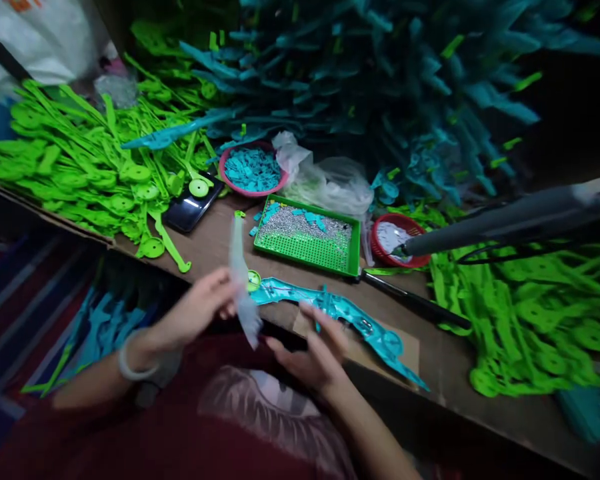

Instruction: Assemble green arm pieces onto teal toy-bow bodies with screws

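Observation:
A long pale-green piece (239, 257), smeared by motion and whitish at its lower end, stands across the fingertips of my left hand (207, 307), which is closed on it. Below and to the right of it, my right hand (317, 350) is held with thumb and fingers apart, holding nothing that I can see. Its fingertips are close to a teal bow-shaped plastic part (280, 291) lying along the front of the table; whether they touch it I cannot tell. A round green wheel (253, 281) sits at the left end of that part.
A green perforated tray (300, 257) holds small metal bits and teal pieces. Behind are a pink bowl (225, 175) of teal pieces and plastic bags (335, 183). A black phone (193, 207), a red basket (380, 252), a screwdriver-like tool (415, 300) and green part heaps (80, 160) surround them.

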Demonstrator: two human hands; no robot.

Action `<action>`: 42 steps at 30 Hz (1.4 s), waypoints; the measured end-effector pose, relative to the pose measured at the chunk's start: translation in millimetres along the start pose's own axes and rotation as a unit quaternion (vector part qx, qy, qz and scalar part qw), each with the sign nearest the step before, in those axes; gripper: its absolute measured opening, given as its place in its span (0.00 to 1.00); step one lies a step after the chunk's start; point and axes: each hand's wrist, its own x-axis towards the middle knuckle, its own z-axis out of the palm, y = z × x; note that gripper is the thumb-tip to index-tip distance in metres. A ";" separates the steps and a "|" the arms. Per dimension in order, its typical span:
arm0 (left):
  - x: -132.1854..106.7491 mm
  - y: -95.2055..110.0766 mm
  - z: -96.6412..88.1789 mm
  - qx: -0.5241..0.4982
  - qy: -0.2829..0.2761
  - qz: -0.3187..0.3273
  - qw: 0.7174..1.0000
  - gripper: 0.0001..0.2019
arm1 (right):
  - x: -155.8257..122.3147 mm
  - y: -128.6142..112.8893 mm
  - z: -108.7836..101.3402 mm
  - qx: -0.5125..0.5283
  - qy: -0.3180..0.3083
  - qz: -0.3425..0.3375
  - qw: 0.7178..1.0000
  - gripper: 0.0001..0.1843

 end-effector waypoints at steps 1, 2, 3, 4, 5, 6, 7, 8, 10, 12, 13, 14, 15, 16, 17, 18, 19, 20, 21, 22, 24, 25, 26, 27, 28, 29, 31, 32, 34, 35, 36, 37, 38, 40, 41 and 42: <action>4.8 4.9 -20.7 0.025 0.061 0.011 0.998 0.19 | 19.1 -2.4 5.5 0.006 0.037 0.003 0.999 0.39; 10.2 9.3 -39.2 0.045 0.093 0.015 0.995 0.20 | 38.9 -2.3 11.0 0.017 0.044 -0.010 0.999 0.48; 15.8 12.6 -54.1 0.069 0.109 0.013 0.992 0.20 | 57.4 -0.4 16.4 0.026 0.025 -0.020 0.999 0.54; 21.3 14.5 -64.8 0.091 0.104 0.002 0.990 0.20 | 72.9 2.6 21.6 0.033 -0.008 -0.029 0.999 0.58; 26.6 14.8 -71.1 0.106 0.087 -0.011 0.990 0.19 | 84.3 6.0 26.2 0.039 -0.043 -0.034 0.998 0.60; 31.5 13.8 -73.5 0.115 0.063 -0.026 0.991 0.19 | 91.0 9.4 29.8 0.047 -0.071 -0.030 0.996 0.61; 36.0 11.7 -73.0 0.115 0.037 -0.042 0.992 0.18 | 93.2 12.5 32.0 0.057 -0.089 -0.025 0.994 0.61; 40.3 8.8 -70.5 0.107 0.014 -0.056 0.993 0.17 | 91.5 15.1 32.7 0.071 -0.098 -0.018 0.992 0.60; 48.2 2.2 -63.3 0.081 -0.018 -0.080 0.993 0.16 | 81.4 18.7 29.7 0.100 -0.113 -0.009 0.989 0.59; 54.9 -4.2 -57.3 0.061 -0.035 -0.100 0.993 0.15 | 69.5 20.6 23.8 0.122 -0.132 -0.009 0.984 0.59; 57.8 -7.0 -55.1 0.057 -0.040 -0.107 0.992 0.15 | 64.9 21.2 21.0 0.128 -0.141 -0.010 0.982 0.59; 60.2 -9.5 -53.5 0.059 -0.043 -0.111 0.991 0.15 | 61.7 21.8 18.9 0.133 -0.149 -0.008 0.980 0.58; 62.2 -11.6 -52.1 0.064 -0.045 -0.113 0.991 0.15 | 59.7 22.5 17.5 0.138 -0.155 -0.005 0.978 0.57; 63.6 -13.3 -50.9 0.070 -0.043 -0.111 0.990 0.14 | 58.8 23.2 16.9 0.144 -0.161 0.001 0.976 0.56; 64.5 -14.4 -49.8 0.076 -0.037 -0.108 0.991 0.14 | 58.7 24.0 16.9 0.149 -0.166 0.006 0.975 0.56; 65.0 -15.0 -48.7 0.080 -0.031 -0.106 0.991 0.14 | 58.9 24.8 17.3 0.154 -0.170 0.009 0.973 0.56; 65.1 -15.0 -47.7 0.082 -0.024 -0.105 0.991 0.13 | 59.3 25.6 17.9 0.158 -0.174 0.010 0.972 0.56; 65.1 -14.4 -46.9 0.084 -0.017 -0.107 0.991 0.13 | 59.5 26.2 18.5 0.160 -0.178 0.011 0.971 0.57; 65.0 -13.4 -46.4 0.086 -0.013 -0.111 0.990 0.12 | 59.6 26.6 18.9 0.161 -0.181 0.011 0.970 0.57; 65.1 -12.0 -46.2 0.090 -0.013 -0.117 0.989 0.12 | 59.5 27.0 19.2 0.160 -0.182 0.010 0.970 0.57; 65.8 -8.4 -46.8 0.097 -0.021 -0.132 0.986 0.12 | 59.0 27.4 19.0 0.160 -0.184 0.010 0.970 0.57; 66.4 -6.6 -47.5 0.100 -0.024 -0.140 0.985 0.12 | 58.8 27.6 18.6 0.162 -0.186 0.010 0.969 0.56; 67.1 -4.8 -48.4 0.100 -0.028 -0.148 0.984 0.12 | 58.8 27.7 18.1 0.164 -0.187 0.010 0.969 0.56; 67.8 -3.2 -49.4 0.100 -0.032 -0.157 0.982 0.12 | 59.0 27.9 17.5 0.166 -0.187 0.010 0.968 0.55; 68.4 -1.8 -50.3 0.100 -0.033 -0.165 0.981 0.12 | 59.4 28.0 16.9 0.167 -0.187 0.010 0.968 0.54; 68.9 -0.6 -51.1 0.100 -0.032 -0.174 0.979 0.12 | 59.9 28.1 16.4 0.167 -0.187 0.010 0.968 0.53; 69.5 1.5 -51.8 0.099 -0.031 -0.188 0.977 0.12 | 60.8 28.1 15.3 0.166 -0.186 0.006 0.968 0.52; 69.6 2.4 -51.8 0.099 -0.030 -0.192 0.976 0.13 | 61.2 28.0 14.8 0.165 -0.184 0.005 0.969 0.50; 69.9 4.1 -51.3 0.105 -0.028 -0.192 0.976 0.13 | 61.3 27.6 14.1 0.160 -0.188 0.009 0.969 0.48; 70.1 4.9 -50.9 0.109 -0.027 -0.188 0.976 0.13 | 61.1 27.3 14.0 0.155 -0.190 0.012 0.969 0.46; 70.3 5.5 -50.4 0.114 -0.026 -0.185 0.976 0.13 | 60.8 27.0 14.1 0.150 -0.191 0.014 0.970 0.45; 70.5 6.0 -50.0 0.119 -0.025 -0.183 0.976 0.13 | 60.3 26.8 14.4 0.144 -0.191 0.014 0.971 0.45; 70.6 6.2 -49.6 0.123 -0.025 -0.182 0.975 0.12 | 59.8 26.7 14.9 0.139 -0.189 0.011 0.972 0.45; 70.0 5.3 -48.5 0.131 -0.026 -0.183 0.974 0.12 | 58.9 26.8 15.8 0.134 -0.182 0.003 0.974 0.45; 69.2 4.2 -47.9 0.136 -0.027 -0.181 0.974 0.11 | 58.7 26.9 16.0 0.134 -0.182 0.000 0.974 0.46; 68.2 2.7 -47.1 0.141 -0.025 -0.176 0.974 0.11 | 58.7 27.0 15.9 0.133 -0.182 0.000 0.974 0.45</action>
